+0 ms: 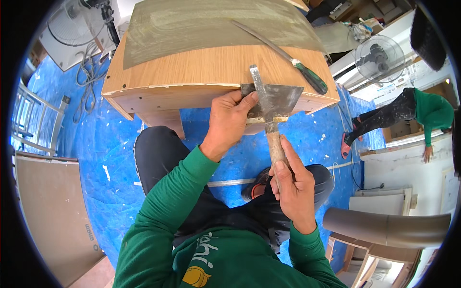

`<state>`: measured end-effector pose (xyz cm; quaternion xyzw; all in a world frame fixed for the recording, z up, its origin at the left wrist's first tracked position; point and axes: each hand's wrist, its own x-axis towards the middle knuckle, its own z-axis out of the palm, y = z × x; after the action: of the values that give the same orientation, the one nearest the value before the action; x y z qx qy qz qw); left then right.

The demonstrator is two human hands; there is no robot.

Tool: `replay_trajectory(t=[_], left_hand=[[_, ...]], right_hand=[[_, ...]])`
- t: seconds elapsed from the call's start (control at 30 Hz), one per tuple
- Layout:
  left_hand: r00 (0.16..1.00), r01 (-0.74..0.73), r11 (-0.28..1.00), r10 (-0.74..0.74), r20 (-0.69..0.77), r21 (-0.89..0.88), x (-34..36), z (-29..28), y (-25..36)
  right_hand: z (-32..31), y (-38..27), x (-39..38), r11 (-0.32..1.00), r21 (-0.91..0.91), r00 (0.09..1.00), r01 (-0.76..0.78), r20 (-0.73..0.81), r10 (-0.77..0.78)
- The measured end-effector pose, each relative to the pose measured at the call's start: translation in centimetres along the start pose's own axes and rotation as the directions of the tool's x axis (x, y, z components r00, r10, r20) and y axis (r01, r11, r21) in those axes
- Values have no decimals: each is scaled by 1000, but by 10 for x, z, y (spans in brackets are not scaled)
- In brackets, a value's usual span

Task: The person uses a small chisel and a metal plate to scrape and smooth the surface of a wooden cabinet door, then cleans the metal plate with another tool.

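Observation:
My left hand [226, 120] pinches the left edge of a wide, dark metal scraper blade [283, 98], thumb on its face. My right hand [294, 185] is closed round the worn wooden handle [275, 144] of a narrow metal scraper [255, 77]. Its whitish-smeared blade lies across the wide one and points away from me. Both tools are held just in front of the near edge of a wood-grain panel box [192, 67]. On that box rests a long file [269, 43] with a green and black handle. A grey-brown sheet [158, 36] covers the box's far part.
Blue sheeting [110, 158] covers the floor around my bent legs. Fans stand at far left [79, 21] and far right [379, 57]. Another person in green [432, 110] bends over at right. A coiled cable [86, 72], a board [53, 206] and a grey roll [384, 225] lie about.

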<state>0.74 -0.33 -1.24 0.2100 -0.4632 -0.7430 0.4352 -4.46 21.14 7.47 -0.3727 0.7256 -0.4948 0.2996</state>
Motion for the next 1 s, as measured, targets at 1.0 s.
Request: replay_trajectory(t=[1.0], left_hand=[[1000, 25, 995, -26, 8, 100, 1, -3, 0]], right_hand=[[-4, -1, -4, 996, -86, 999, -36, 13, 38]])
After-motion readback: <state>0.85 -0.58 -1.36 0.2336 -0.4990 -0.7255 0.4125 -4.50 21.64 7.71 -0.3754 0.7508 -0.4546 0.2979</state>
